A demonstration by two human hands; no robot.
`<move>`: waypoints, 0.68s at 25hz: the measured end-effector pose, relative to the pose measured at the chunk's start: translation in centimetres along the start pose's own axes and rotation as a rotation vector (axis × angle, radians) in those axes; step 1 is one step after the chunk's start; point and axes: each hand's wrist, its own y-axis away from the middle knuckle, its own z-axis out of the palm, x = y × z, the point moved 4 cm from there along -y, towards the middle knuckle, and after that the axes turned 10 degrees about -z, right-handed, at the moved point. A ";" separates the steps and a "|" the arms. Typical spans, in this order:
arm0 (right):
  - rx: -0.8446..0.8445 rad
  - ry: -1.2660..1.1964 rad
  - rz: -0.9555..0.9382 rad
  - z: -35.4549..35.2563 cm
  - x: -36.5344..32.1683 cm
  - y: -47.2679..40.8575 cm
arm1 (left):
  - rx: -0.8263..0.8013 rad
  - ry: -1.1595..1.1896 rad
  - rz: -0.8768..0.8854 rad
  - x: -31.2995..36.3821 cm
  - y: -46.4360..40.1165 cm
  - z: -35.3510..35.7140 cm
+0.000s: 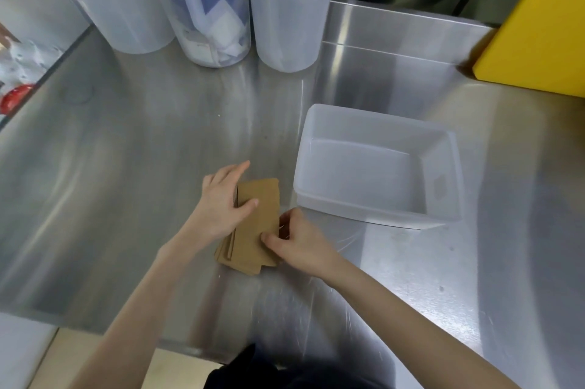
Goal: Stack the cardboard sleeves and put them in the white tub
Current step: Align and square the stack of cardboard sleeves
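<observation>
A stack of flat brown cardboard sleeves [258,224] lies on the steel counter in the middle of the view, its lower edges fanned out unevenly. My left hand [221,205] rests on the stack's left side with the thumb pressed on top. My right hand [297,243] pinches the stack's right lower edge between thumb and fingers. The white tub [443,179], a translucent rectangular container with nothing in it, stands just right of the stack, a short gap from my right hand.
Three tall translucent plastic containers [215,8] stand at the back of the steel counter [126,167]; the middle one holds blue and white papers. A yellow box [538,24] sits at the back right. The counter's front edge runs close to my body.
</observation>
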 end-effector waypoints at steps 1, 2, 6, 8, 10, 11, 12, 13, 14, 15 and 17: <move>-0.008 0.004 0.008 0.2 0.1 -0.1 | 0.000 0.013 -0.046 -0.7 -0.1 0.2; -0.015 0.009 0.012 0.4 0.2 -0.2 | -0.003 0.035 -0.094 -1.4 -0.1 0.3; -0.032 0.003 0.032 0.9 0.6 -0.4 | -0.037 0.130 -0.224 -3.5 0.4 1.2; -0.014 -0.018 0.053 0.9 0.7 -0.6 | -0.054 0.176 -0.277 -4.2 0.6 1.5; 0.009 -0.057 0.094 0.8 0.8 -0.9 | -0.095 0.216 -0.327 -4.8 0.6 1.7; 0.011 -0.117 0.122 0.7 0.8 -0.9 | -0.109 0.226 -0.343 -4.9 0.5 1.8; 0.009 -0.230 0.153 0.7 0.8 -0.9 | -0.111 0.227 -0.350 -5.0 0.6 1.9; 0.010 -0.377 0.188 0.8 0.7 -1.0 | -0.107 0.225 -0.350 -5.0 0.6 1.9; 0.017 -0.524 0.224 1.0 0.7 -1.1 | -0.102 0.229 -0.346 -5.0 0.7 2.0; 0.028 -0.642 0.250 1.1 0.7 -1.2 | -0.097 0.244 -0.341 -4.9 0.9 2.1; 0.045 -0.773 0.251 1.2 0.6 -1.4 | -0.089 0.292 -0.328 -4.8 1.1 2.3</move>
